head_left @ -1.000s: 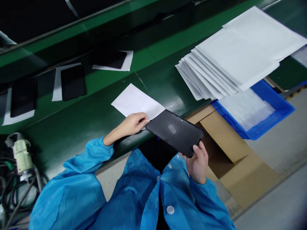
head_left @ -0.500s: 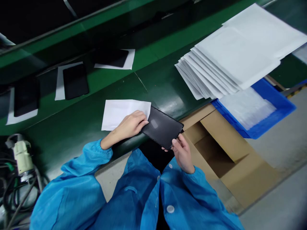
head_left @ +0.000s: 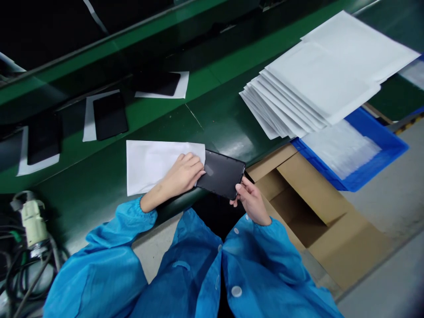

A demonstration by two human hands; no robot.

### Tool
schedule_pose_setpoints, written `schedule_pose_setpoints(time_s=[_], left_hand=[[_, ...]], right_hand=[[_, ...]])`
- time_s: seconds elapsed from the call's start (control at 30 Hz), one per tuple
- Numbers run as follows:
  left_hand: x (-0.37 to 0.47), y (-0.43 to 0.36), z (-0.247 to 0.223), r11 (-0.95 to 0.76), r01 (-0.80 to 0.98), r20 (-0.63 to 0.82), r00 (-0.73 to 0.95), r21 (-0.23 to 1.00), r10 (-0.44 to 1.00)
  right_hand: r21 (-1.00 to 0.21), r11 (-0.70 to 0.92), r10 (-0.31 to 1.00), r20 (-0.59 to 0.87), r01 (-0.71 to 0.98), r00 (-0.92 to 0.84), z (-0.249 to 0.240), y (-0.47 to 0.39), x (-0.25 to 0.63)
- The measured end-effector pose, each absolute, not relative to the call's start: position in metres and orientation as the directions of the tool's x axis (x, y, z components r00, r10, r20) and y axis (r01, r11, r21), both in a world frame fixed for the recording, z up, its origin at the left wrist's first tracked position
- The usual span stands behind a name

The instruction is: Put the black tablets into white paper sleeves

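A white envelope [head_left: 149,163] lies flat on the green conveyor belt [head_left: 99,194] near its front edge. My left hand [head_left: 183,173] presses on the envelope's right, open end and grips it there. My right hand [head_left: 250,198] holds a black tablet-like panel [head_left: 223,173] by its right end. The panel's left end sits at or just inside the envelope's mouth, under my left fingers. Both arms wear blue sleeves.
A fanned stack of white envelopes [head_left: 318,79] lies at the right of the belt, above a blue bin [head_left: 371,172] of clear bags. An open cardboard box [head_left: 298,207] stands below my right hand. Further black panels on white envelopes [head_left: 106,115] ride the belt at left. Cables and a plug [head_left: 31,221] lie lower left.
My right hand has pushed the black panel leftward, from hanging over the box into the envelope's mouth. The envelope has turned and slid left, now lying square to the belt's edge.
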State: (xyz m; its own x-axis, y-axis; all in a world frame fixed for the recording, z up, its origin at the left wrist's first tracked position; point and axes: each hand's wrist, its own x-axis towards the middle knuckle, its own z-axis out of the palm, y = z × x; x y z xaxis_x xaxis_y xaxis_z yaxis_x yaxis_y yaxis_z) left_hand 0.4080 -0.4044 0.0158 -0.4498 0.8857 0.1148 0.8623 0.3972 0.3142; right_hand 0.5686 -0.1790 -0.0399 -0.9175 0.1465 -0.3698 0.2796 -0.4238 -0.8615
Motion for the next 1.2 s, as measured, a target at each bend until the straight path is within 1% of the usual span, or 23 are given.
schedule_pose_setpoints(time_s=[0.1, 0.2, 0.3, 0.43, 0.53, 0.6, 0.67, 0.77, 0.83, 0.9, 1.0, 1.07, 1.2], left_hand=[[0.405, -0.407, 0.018, 0.461, 0.844, 0.122, -0.506, 0.273, 0.854], [0.401, -0.408, 0.017, 0.505, 0.819, 0.12, -0.55, 0.272, 0.827], [0.401, -0.406, 0.013, 0.496, 0.817, 0.109, -0.545, 0.294, 0.832], [0.41, -0.398, 0.009, 0.413, 0.835, 0.086, -0.472, 0.365, 0.878], [0.419, -0.394, 0.012, 0.315, 0.814, 0.087, -0.404, 0.488, 0.911], [0.425, -0.393, 0.017, 0.262, 0.769, 0.087, -0.38, 0.582, 0.921], [0.43, -0.392, 0.024, 0.23, 0.71, 0.074, -0.37, 0.665, 0.926], [0.435, -0.393, 0.035, 0.213, 0.612, 0.048, -0.381, 0.761, 0.923], [0.436, -0.393, 0.039, 0.203, 0.558, 0.046, -0.399, 0.805, 0.916], [0.435, -0.393, 0.039, 0.199, 0.531, 0.055, -0.424, 0.824, 0.904], [0.431, -0.393, 0.03, 0.235, 0.533, 0.067, -0.486, 0.813, 0.871], [0.426, -0.392, 0.022, 0.286, 0.533, 0.056, -0.536, 0.796, 0.842], [0.418, -0.393, 0.008, 0.37, 0.514, 0.025, -0.608, 0.774, 0.793]], right_hand=[[-0.896, -0.372, 0.212, -0.338, 0.244, -0.917, -0.035, -0.172, 0.565], [-0.929, -0.307, 0.3, -0.301, 0.208, -0.905, -0.036, -0.16, 0.564], [-0.932, -0.29, 0.297, -0.305, 0.219, -0.905, -0.039, -0.155, 0.563], [-0.914, -0.324, 0.182, -0.312, 0.243, -0.933, -0.043, -0.171, 0.558], [-0.903, -0.357, 0.083, -0.287, 0.24, -0.954, -0.046, -0.191, 0.554], [-0.901, -0.343, 0.015, -0.288, 0.265, -0.958, -0.048, -0.202, 0.55], [-0.92, -0.279, -0.029, -0.277, 0.274, -0.96, -0.048, -0.209, 0.547], [-0.97, -0.128, -0.052, -0.202, 0.207, -0.978, -0.046, -0.213, 0.543], [-0.981, -0.069, -0.109, -0.172, 0.18, -0.979, -0.043, -0.213, 0.541], [-0.965, -0.108, -0.206, -0.213, 0.239, -0.955, -0.039, -0.213, 0.542], [-0.873, -0.287, -0.357, -0.284, 0.394, -0.89, -0.035, -0.213, 0.547], [-0.817, -0.358, -0.425, -0.289, 0.452, -0.858, -0.035, -0.214, 0.551], [-0.797, -0.323, -0.462, -0.337, 0.51, -0.82, -0.041, -0.216, 0.559]])
